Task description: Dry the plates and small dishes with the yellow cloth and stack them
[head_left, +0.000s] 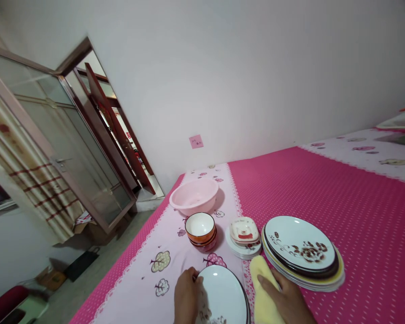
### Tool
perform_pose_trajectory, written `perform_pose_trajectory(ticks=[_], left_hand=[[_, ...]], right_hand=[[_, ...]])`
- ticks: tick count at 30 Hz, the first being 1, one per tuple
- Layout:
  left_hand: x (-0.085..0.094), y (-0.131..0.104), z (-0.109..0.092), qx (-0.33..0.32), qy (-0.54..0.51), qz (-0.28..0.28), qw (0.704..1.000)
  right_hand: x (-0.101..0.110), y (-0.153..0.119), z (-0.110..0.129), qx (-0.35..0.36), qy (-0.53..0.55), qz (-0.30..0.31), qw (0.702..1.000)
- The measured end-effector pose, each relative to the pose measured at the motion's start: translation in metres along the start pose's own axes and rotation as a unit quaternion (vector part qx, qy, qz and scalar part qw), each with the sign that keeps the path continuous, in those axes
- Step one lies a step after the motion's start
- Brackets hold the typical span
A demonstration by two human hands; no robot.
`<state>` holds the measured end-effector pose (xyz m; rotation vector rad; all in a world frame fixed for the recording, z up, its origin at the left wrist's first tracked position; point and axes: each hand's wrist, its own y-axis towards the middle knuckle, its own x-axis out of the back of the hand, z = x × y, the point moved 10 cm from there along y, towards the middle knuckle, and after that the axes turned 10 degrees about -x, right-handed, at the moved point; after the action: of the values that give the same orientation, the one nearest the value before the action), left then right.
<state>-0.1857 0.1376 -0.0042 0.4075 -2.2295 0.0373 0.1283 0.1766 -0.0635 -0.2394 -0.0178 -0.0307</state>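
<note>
At the bottom of the head view, my left hand [186, 294] grips the left rim of a white plate [222, 290] with brown flowers, its thumb at the edge. A dark rim shows under that plate on the right, perhaps a second plate. My right hand [283, 294] is closed on a folded yellow cloth [265, 292], just right of the plate. Beyond the right hand stands a stack of large plates [300, 243], a brown-flowered white one on top. Small square dishes [245, 230] rest on a pile of small white plates [238, 252].
Stacked orange-brown bowls [200, 227] stand left of the small dishes, with a pink basin [194, 198] behind them. A pink patterned cloth [155, 279] covers the surface, whose left edge drops to the floor. A wall with a pink note [196, 141] rises behind; an open door [81, 148] is at left.
</note>
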Motion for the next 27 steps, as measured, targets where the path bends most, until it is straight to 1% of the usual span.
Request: perform_pose_trajectory(ticks=[2, 4, 8, 12, 18, 24, 27], left_hand=[[0.002, 0.002, -0.004, -0.015, 0.023, -0.008, 1.000], [0.004, 0.004, -0.008, -0.023, 0.040, -0.017, 0.999], [0.006, 0.004, -0.010, -0.023, 0.053, -0.027, 0.998], [0.007, 0.002, -0.014, -0.017, 0.046, -0.028, 0.998], [0.006, -0.003, -0.022, -0.031, 0.005, -0.018, 0.999], [0.007, 0.000, -0.013, -0.019, -0.068, -0.031, 0.997], [0.005, 0.004, -0.012, -0.011, -0.132, -0.016, 0.991]], right_hand=[[-0.002, -0.001, 0.000, 0.000, -0.008, 0.016, 1.000], [-0.001, -0.001, 0.001, 0.005, -0.012, 0.016, 1.000], [0.001, 0.001, 0.000, 0.002, -0.016, 0.006, 1.000], [0.000, 0.001, -0.002, -0.001, -0.016, 0.009, 1.000], [0.001, -0.001, 0.002, 0.002, -0.018, 0.006, 1.000], [-0.001, -0.005, 0.007, 0.009, -0.018, 0.010, 1.000], [-0.001, -0.006, 0.007, 0.011, -0.018, 0.017, 1.000]])
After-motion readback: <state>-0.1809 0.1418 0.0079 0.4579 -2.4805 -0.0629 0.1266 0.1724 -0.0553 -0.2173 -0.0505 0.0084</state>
